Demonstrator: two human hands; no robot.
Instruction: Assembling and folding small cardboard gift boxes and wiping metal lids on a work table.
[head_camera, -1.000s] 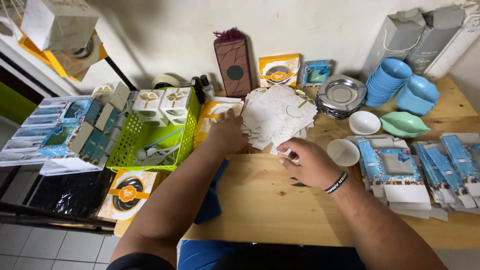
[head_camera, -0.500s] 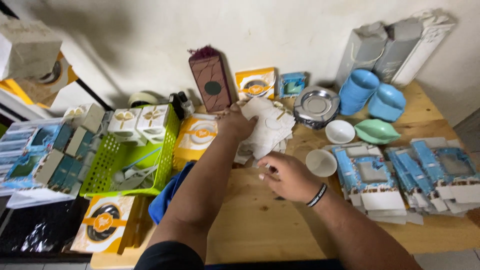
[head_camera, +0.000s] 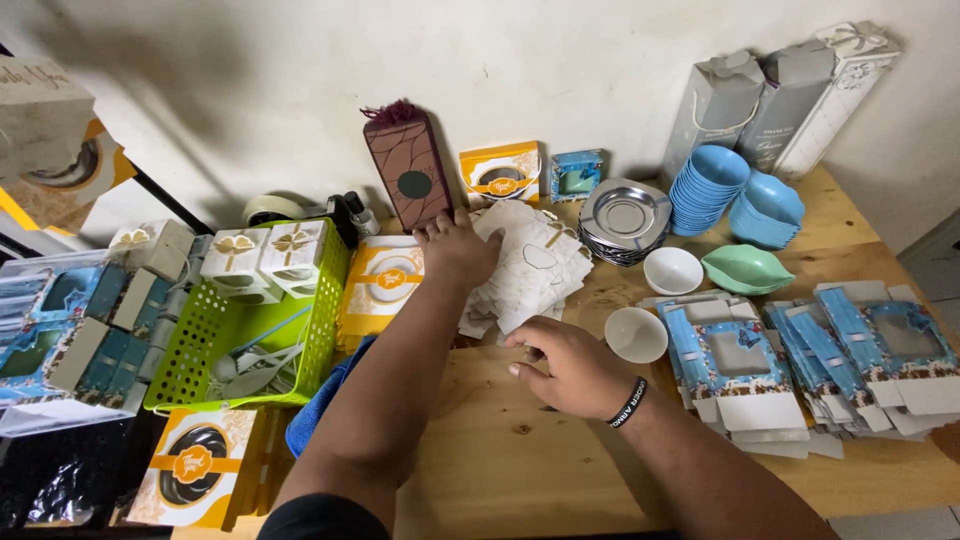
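Left hand (head_camera: 462, 245) is pressing flat, fingers spread, on the white flat-box stack (head_camera: 530, 265); right hand (head_camera: 570, 365), loosely curled and empty, is resting on the bench (head_camera: 500, 450) nearer me. Sheets could easily be fanning out sideways, bumping the white bowl (head_camera: 636, 334) right of it.

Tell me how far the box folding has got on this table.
Done: a few folded white boxes with gold bows stand along the green basket. In hand: the left hand lies on the pile of flat white box blanks; the right hand rests on the wooden table. Left: most of that pile, plus flat blue blanks at right.
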